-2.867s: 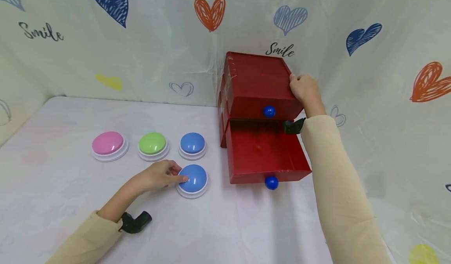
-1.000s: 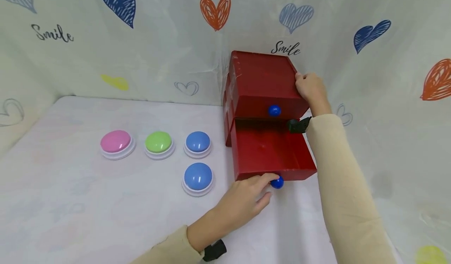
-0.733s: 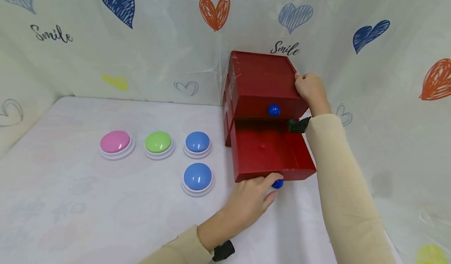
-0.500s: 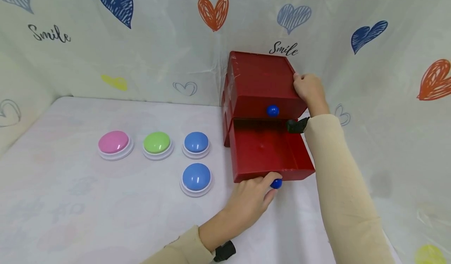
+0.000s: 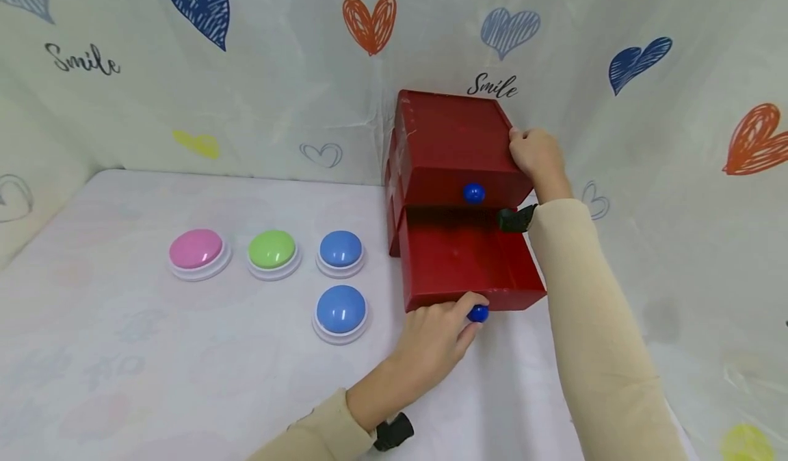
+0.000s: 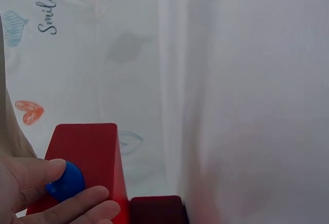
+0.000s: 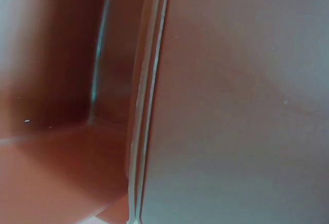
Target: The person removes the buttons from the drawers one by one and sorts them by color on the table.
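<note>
A red drawer unit [image 5: 455, 129] stands against the backdrop, with its lower drawer [image 5: 462, 259] pulled out and bare inside. My left hand [image 5: 431, 341] pinches the round blue knob [image 5: 478, 313] on that drawer's front. In the left wrist view the thumb and fingers lie around the knob [image 6: 72, 182]. With my right hand [image 5: 538, 156] I grip the upper right edge of the unit. A second blue knob [image 5: 474, 193] sits untouched on the upper drawer. Only close red walls [image 7: 231, 106] fill the right wrist view; the right hand is out of that picture.
Left of the unit, a pink push button [image 5: 195, 248], a green one [image 5: 271, 249] and a blue one [image 5: 340, 248] form a row on the white cloth [image 5: 185, 365]. Another blue push button [image 5: 340, 309] lies in front, near my left forearm. A heart-printed backdrop [image 5: 258, 105] rises behind.
My left hand left the front blue push button and took hold of the lower drawer's knob. Since half a second ago the drawer has slid slightly inward. The right hand stays on the unit.
</note>
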Tool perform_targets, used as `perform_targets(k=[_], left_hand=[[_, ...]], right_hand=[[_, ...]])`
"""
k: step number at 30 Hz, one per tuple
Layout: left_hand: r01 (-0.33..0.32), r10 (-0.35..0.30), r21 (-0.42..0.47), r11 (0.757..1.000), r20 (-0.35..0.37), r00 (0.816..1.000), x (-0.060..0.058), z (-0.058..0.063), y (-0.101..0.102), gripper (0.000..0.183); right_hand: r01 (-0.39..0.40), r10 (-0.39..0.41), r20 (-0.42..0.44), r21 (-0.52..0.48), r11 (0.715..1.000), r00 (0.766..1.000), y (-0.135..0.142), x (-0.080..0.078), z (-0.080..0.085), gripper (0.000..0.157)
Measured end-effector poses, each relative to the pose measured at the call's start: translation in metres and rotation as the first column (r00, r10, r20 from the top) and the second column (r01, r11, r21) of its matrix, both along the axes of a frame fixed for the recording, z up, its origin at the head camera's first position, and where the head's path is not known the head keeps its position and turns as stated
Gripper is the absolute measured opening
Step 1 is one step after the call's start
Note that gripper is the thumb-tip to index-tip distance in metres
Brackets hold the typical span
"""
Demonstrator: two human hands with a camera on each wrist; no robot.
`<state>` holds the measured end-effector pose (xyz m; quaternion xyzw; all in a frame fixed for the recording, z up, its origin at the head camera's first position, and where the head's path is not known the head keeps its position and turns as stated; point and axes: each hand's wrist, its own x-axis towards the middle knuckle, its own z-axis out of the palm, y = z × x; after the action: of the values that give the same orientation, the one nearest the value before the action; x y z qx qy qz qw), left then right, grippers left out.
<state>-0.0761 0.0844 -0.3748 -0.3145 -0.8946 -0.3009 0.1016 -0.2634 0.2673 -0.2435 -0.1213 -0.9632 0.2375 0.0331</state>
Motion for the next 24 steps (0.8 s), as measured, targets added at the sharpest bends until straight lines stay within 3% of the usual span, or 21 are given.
perform_targets(k=[11,24], left_hand=[[-0.041,0.041,0.011,0.999,0.006,0.999,-0.017,0.002,0.004,0.041],[-0.062,0.064,-0.03,0.998,0.079,0.995,-0.032,0.015,0.008,0.042]], right_hand=[[0.01,-0.01,0.005,-0.007,1.0,1.0,0.0,0.001,0.001,0.061],[-0.004,0.004,-0.005,0.004,1.0,1.0,0.002,0.0,-0.001,0.061]])
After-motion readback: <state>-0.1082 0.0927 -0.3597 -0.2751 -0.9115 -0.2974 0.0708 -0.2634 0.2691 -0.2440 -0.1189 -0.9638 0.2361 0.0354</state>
